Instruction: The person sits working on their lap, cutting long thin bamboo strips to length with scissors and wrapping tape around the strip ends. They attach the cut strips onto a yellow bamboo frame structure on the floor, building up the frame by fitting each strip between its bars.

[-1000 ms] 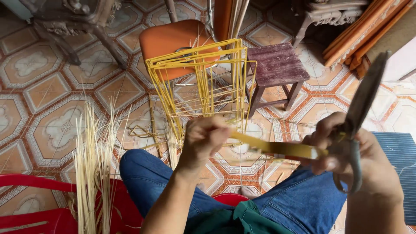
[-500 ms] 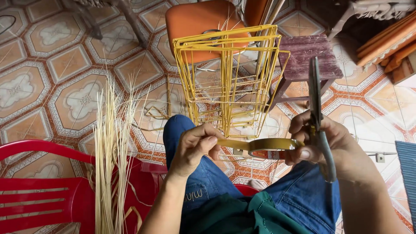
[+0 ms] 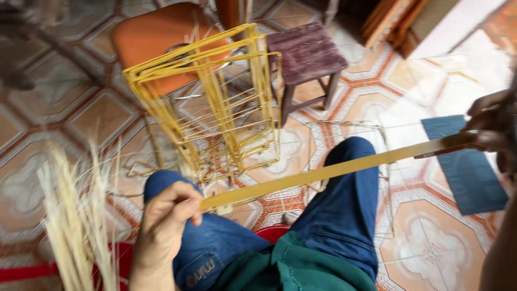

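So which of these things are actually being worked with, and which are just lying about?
In use: yellow strip, held taut between left hand and right hand.

Lying about: yellow frame, orange chair, wooden stool, pale straw bundle, blue mat.

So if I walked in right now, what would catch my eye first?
Most likely the long yellow strip stretched taut across the person's lap, pinched between the left hand at lower left and the right hand at the far right edge. Behind it, a yellow wire-like frame stands on the patterned tile floor, with pale straw stalks at lower left.
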